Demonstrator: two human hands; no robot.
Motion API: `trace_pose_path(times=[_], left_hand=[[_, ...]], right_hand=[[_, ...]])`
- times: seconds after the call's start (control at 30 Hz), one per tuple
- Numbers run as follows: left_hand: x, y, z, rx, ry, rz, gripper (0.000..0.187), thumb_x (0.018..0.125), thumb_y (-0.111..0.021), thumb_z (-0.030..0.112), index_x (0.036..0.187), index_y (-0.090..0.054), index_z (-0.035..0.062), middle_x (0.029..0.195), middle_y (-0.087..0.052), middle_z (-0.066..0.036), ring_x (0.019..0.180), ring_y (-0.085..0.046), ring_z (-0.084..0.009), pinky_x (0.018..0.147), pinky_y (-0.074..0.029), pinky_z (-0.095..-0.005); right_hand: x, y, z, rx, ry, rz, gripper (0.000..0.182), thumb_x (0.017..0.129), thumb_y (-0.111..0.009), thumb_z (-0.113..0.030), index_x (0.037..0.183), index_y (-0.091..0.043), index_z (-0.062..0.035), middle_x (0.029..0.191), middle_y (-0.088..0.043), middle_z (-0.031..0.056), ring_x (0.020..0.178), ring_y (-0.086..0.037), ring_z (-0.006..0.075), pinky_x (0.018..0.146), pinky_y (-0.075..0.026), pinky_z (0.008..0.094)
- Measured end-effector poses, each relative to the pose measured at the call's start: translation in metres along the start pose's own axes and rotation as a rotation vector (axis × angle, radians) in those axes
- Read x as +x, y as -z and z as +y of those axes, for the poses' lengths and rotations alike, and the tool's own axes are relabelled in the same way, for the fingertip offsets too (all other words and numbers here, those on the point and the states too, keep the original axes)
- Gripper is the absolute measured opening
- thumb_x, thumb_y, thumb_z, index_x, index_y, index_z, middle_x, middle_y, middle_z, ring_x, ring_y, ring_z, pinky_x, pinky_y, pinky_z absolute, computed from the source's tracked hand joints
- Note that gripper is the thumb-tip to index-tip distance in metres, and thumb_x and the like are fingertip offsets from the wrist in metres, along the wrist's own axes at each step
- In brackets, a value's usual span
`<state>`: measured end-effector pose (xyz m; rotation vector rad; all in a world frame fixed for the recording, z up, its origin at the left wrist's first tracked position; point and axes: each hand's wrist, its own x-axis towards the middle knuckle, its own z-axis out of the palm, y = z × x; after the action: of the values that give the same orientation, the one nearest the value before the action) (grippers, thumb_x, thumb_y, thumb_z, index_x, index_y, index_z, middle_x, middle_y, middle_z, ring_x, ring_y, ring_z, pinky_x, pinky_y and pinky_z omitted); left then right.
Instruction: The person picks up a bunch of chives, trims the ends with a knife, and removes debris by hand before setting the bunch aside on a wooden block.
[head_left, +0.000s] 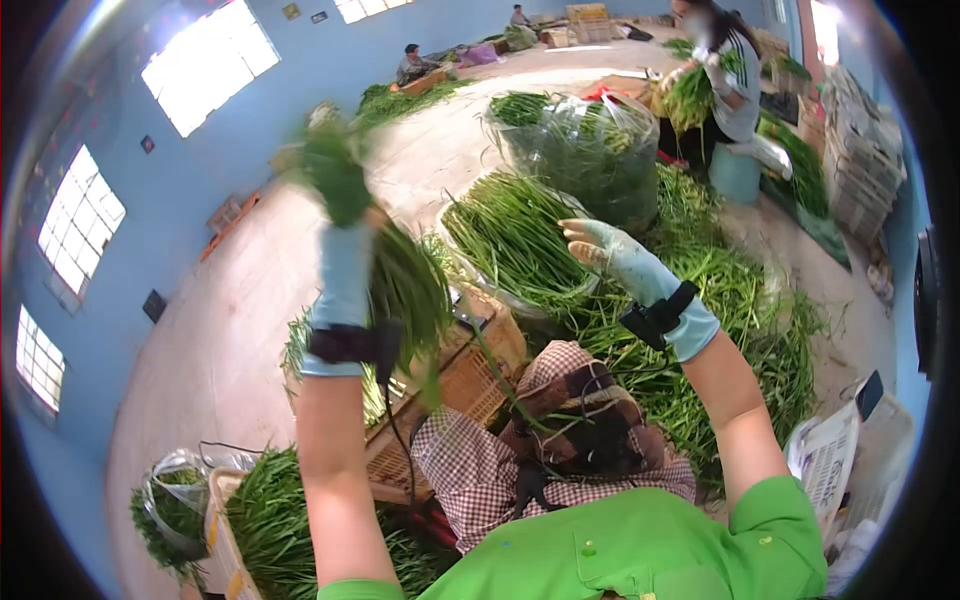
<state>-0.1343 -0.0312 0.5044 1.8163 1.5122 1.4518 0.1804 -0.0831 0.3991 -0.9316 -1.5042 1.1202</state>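
My left hand [345,265], in a light blue glove, is raised and blurred by motion. It is closed round a bunch of greens [408,295], whose long stalks hang down beside my wrist while a blurred green mass rises above the hand. My right hand [622,258], gloved the same way, holds nothing. Its fingers stretch left, apart from the thumb, at the edge of a round bag of long green stalks [515,235]. Below my left hand stands a tan plastic crate [430,430] with a small dark device on its rim.
Loose greens [720,330] are heaped to my right. A large clear bag of greens [580,160] stands ahead, with a person [725,90] holding greens beyond it. A crate of greens [235,520] is at lower left, a white basket [830,450] at right. More people sit far back.
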Motion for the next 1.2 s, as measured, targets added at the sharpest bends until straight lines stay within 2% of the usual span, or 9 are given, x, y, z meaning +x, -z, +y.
trace_pose_path(times=[0.1,0.27,0.37,0.63,0.7,0.83,0.9,1.0,1.2], left_hand=[[0.025,0.040,0.057,-0.375,-0.441,0.017,0.026,0.085,-0.048,0.024,0.093,-0.059,0.0016,0.094,-0.060,-0.009,0.086,-0.057,-0.0163,0.078,-0.044,-0.0287],[0.035,0.013,0.056,-0.914,-0.180,-0.138,0.032,0.088,-0.039,0.026,0.105,-0.052,0.0016,0.098,-0.058,-0.012,0.086,-0.058,-0.0224,0.077,-0.048,-0.0356],[0.021,-0.049,0.012,-1.025,-0.139,-0.083,0.031,0.088,-0.039,0.026,0.105,-0.052,0.0028,0.100,-0.057,-0.012,0.088,-0.057,-0.0255,0.077,-0.049,-0.0405],[-0.033,-0.159,-0.060,-1.418,0.099,-0.255,0.028,0.086,-0.046,0.030,0.102,-0.055,0.0092,0.105,-0.057,-0.008,0.095,-0.054,-0.0296,0.080,-0.046,-0.0496],[-0.042,-0.179,-0.078,-1.427,0.189,-0.306,0.027,0.085,-0.049,0.030,0.101,-0.056,0.0097,0.106,-0.056,-0.009,0.096,-0.053,-0.0286,0.081,-0.045,-0.0482],[-0.077,-0.202,-0.059,-1.406,0.167,-0.217,0.027,0.083,-0.051,0.031,0.099,-0.056,0.0095,0.105,-0.055,-0.010,0.095,-0.053,-0.0276,0.080,-0.046,-0.0459],[-0.092,-0.191,-0.044,-1.344,0.259,-0.158,0.028,0.084,-0.049,0.031,0.097,-0.055,0.0066,0.101,-0.055,-0.010,0.095,-0.053,-0.0278,0.081,-0.046,-0.0455],[-0.101,-0.179,-0.049,-1.172,0.011,-0.176,0.021,0.086,-0.046,0.023,0.092,-0.050,0.0038,0.090,-0.052,-0.009,0.092,-0.051,-0.0248,0.087,-0.041,-0.0416],[-0.143,-0.138,-0.040,-1.132,-0.009,-0.289,0.027,0.074,-0.063,0.014,0.067,-0.038,0.0091,0.067,-0.039,-0.002,0.072,-0.040,-0.0181,0.081,-0.033,-0.0344]], right_hand=[[-0.018,0.016,0.048,0.227,-0.124,0.003,0.062,0.079,-0.060,-0.037,0.126,-0.037,-0.0035,0.121,-0.045,0.0131,0.112,-0.043,0.0198,0.091,-0.037,0.0324],[-0.011,0.029,0.075,0.898,-0.073,0.052,0.060,0.080,-0.059,-0.033,0.130,-0.032,-0.0143,0.130,-0.035,0.0094,0.120,-0.032,0.0211,0.097,-0.029,0.0381],[0.000,0.044,0.106,1.137,0.083,0.017,0.042,0.085,-0.052,-0.025,0.123,-0.040,-0.0104,0.116,-0.049,0.0113,0.103,-0.051,0.0204,0.087,-0.043,0.0335],[-0.109,0.096,0.092,0.925,-0.172,0.382,0.034,0.081,-0.056,-0.003,0.114,-0.048,-0.0037,0.102,-0.057,0.0103,0.089,-0.058,0.0204,0.078,-0.050,0.0362],[-0.146,0.102,0.119,1.313,0.199,0.188,0.032,0.080,-0.057,-0.006,0.111,-0.050,-0.0041,0.102,-0.057,0.0099,0.089,-0.058,0.0209,0.075,-0.051,0.0361],[-0.195,0.108,0.160,0.999,-0.026,0.807,0.022,0.083,-0.055,-0.013,0.103,-0.053,-0.0040,0.070,-0.057,0.0000,0.057,-0.055,0.0097,0.045,-0.046,0.0240],[-0.230,0.141,0.175,1.280,0.253,0.668,0.024,0.084,-0.054,-0.020,0.100,-0.054,-0.0008,0.059,-0.051,-0.0036,0.049,-0.049,0.0050,0.038,-0.038,0.0213],[-0.262,0.159,0.192,0.563,-0.255,0.880,0.030,0.086,-0.051,-0.023,0.104,-0.053,0.0005,0.085,-0.061,0.0045,0.067,-0.056,0.0081,0.056,-0.044,0.0194],[-0.169,0.104,0.187,0.365,-0.204,0.378,0.028,0.084,-0.055,-0.014,0.109,-0.052,-0.0035,0.109,-0.055,0.0077,0.096,-0.054,0.0152,0.087,-0.041,0.0256]])
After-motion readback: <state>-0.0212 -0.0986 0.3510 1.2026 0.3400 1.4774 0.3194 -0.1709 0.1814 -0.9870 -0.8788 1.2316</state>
